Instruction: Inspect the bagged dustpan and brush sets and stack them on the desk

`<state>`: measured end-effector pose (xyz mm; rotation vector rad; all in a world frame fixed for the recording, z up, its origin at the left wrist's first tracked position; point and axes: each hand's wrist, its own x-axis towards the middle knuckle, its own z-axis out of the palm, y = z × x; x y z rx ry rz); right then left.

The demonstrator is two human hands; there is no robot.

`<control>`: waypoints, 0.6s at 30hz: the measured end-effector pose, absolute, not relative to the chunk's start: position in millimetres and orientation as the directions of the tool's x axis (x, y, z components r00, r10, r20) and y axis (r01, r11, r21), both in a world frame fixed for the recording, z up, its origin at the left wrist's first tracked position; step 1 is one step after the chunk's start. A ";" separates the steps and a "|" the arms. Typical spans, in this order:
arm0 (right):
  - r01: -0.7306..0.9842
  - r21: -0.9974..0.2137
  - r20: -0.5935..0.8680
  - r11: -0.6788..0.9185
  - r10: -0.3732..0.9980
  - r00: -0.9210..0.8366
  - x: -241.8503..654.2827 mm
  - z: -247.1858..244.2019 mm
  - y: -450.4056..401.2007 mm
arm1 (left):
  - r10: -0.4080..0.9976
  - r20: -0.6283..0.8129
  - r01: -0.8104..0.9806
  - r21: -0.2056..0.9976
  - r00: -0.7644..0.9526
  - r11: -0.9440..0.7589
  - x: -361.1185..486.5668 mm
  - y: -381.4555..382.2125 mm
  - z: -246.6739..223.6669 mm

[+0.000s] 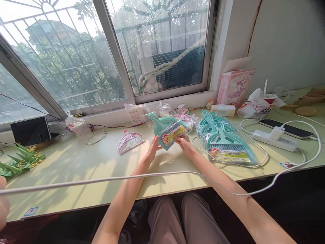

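Note:
Between my two hands, tilted above the table, is a teal dustpan and brush set in clear plastic, with a yellow-green label across the bristles. My left hand grips its lower left edge. The fingers of my right hand pinch its right side by the label. Right of it, several teal dustpan sets lie in an overlapping pile. A pink dustpan set lies on the left, and another pink dustpan set is partly hidden behind the held one.
A white cable crosses in front of my forearms to a power strip. Beside that lies a phone. A pink box and a tissue pack stand by the window. At left are a tablet and artificial plants. Part of another person's hand shows.

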<state>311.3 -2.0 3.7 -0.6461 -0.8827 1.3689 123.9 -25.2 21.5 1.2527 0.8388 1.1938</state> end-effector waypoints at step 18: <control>-0.526 -0.850 0.082 -0.001 0.988 -0.134 313.1 -3.0 7.8 | 0.962 0.198 -0.495 0.865 0.186 -0.082 113.5 -28.6 36.2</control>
